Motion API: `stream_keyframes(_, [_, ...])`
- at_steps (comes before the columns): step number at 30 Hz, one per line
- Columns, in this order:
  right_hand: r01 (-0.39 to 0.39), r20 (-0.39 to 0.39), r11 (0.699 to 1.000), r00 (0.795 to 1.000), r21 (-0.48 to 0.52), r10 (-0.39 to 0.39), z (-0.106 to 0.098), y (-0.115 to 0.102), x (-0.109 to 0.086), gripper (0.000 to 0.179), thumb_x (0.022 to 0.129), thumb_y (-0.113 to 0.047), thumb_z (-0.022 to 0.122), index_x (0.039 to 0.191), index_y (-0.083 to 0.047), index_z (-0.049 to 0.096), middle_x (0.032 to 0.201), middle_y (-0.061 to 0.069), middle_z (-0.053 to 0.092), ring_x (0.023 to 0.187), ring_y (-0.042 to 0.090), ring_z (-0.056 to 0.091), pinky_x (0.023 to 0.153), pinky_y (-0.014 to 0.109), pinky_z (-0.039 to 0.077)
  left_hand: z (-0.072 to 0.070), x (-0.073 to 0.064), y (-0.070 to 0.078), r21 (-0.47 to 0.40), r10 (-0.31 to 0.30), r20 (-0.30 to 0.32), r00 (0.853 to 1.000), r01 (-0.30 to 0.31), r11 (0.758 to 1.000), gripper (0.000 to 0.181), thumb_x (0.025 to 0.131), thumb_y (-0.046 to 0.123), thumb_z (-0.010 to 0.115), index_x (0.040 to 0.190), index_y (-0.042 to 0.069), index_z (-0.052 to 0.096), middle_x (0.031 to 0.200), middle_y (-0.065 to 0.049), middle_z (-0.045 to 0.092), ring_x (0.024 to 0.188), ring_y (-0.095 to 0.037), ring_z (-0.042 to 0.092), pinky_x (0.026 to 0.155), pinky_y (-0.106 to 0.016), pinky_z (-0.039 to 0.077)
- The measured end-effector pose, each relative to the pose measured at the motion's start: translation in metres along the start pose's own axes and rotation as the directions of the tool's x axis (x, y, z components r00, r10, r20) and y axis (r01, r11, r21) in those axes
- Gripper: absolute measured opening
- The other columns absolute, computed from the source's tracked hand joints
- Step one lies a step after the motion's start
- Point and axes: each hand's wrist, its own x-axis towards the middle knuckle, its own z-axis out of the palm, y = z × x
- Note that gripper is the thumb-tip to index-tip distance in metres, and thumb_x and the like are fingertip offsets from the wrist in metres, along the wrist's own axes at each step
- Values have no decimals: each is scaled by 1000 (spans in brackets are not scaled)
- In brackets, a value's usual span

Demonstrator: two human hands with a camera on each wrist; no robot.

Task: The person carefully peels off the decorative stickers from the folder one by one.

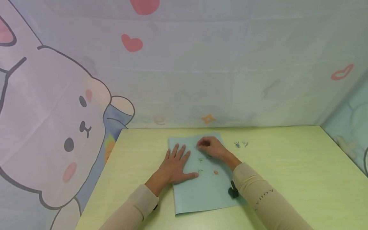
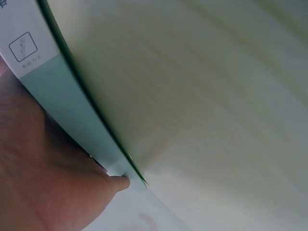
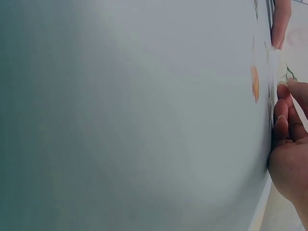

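A pale blue-green book (image 1: 205, 198) lies on the table, its spine with a printed label (image 2: 23, 46) showing in the left wrist view. My left hand (image 1: 173, 167) rests flat on the book's left side, fingers spread. Over the upper part, my right hand (image 1: 212, 147) pinches a small clear sticker with a green leaf print (image 3: 290, 73) between thumb and forefinger. Its other fingers are curled close over the cover. On the cover are an orange sticker (image 1: 215, 172) and small green stickers, one of them a green sprig (image 1: 200, 160) beside the left hand.
Two small bluish stickers (image 1: 237, 144) lie on the yellow-green table (image 1: 287, 172) to the right of the book. A black wrist-camera mount (image 1: 233, 190) hangs under the right sleeve. Behind the table hangs a printed cloth (image 1: 201, 64) with a cartoon rabbit at left.
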Motion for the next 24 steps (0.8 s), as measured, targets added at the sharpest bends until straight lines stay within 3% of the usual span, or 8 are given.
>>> stream_keyframes(12, [-36,-5,998,999,43,36,-1,-1,0,11,103,-14,70,106,-9,80,97,2,73,89,18,63,82,35,51,-7,-4,3,-11,2,5,1000,-2,1000,102,95,82,50,168,14,32,177,-14,16,163,-40,6,127,-64,12])
stream_keyframes(24, [-61,-15,995,998,78,63,-1,0,-2,13,102,-17,72,108,-7,80,102,4,75,93,17,66,86,36,52,-6,-3,2,-7,2,4,1000,-2,1000,102,95,82,50,168,14,32,177,-13,16,163,-40,5,127,-64,11])
